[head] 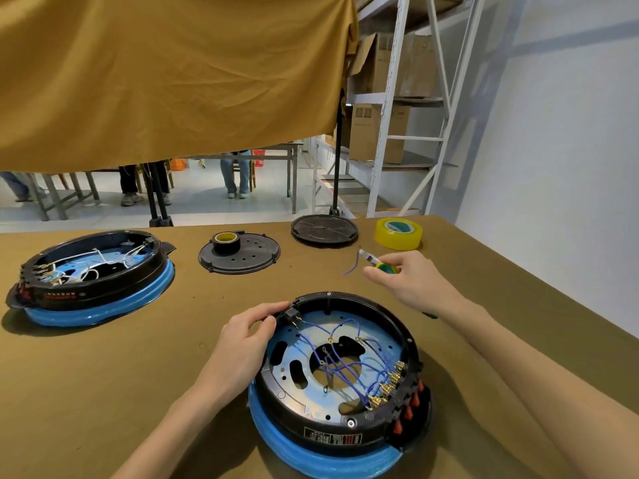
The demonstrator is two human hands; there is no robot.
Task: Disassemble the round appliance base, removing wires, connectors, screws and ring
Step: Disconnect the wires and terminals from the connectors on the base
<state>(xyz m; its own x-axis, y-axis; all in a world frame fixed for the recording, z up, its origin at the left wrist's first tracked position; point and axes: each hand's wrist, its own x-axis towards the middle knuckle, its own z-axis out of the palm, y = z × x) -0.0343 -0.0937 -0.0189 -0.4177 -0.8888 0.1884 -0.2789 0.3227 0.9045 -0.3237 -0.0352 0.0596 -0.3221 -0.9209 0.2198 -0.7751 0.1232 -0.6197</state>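
The work surface is a table (pixel 103 392) covered in olive-brown cloth. The round appliance base (pixel 340 371) is set open side up directly in front of both hands, seated on its blue ring (pixel 294 444). The left hand (pixel 247 335) is curled over the near-left rim of the black housing, with the fingertips at a black connector block (pixel 292 312) and the thumb on the outside of the rim. Blue wires (pixel 349 366) are routed across the metal plate inside the base to a row of brass terminals (pixel 387 383) at the side nearest the right forearm. The right hand (pixel 409 283) is raised beyond the base and is closed around a green-and-yellow-handled tool (pixel 380 266); a loose length of blue wire (pixel 352 266) is held at the tool tip, clear of the base. Beyond the right hand, a roll of yellow tape (pixel 398 233) and a black round cover (pixel 324 229) lie on the cloth. Beyond the left hand, a perforated black disc (pixel 249 257) carries a roll of black tape (pixel 226 242). Far to the left of the left hand, a second base (pixel 93 274) with white wires is placed. Behind the table, a mustard curtain (pixel 173 74) is hung; metal shelving (pixel 397 115) with cardboard boxes (pixel 377 133) stands against a white wall (pixel 553 133).
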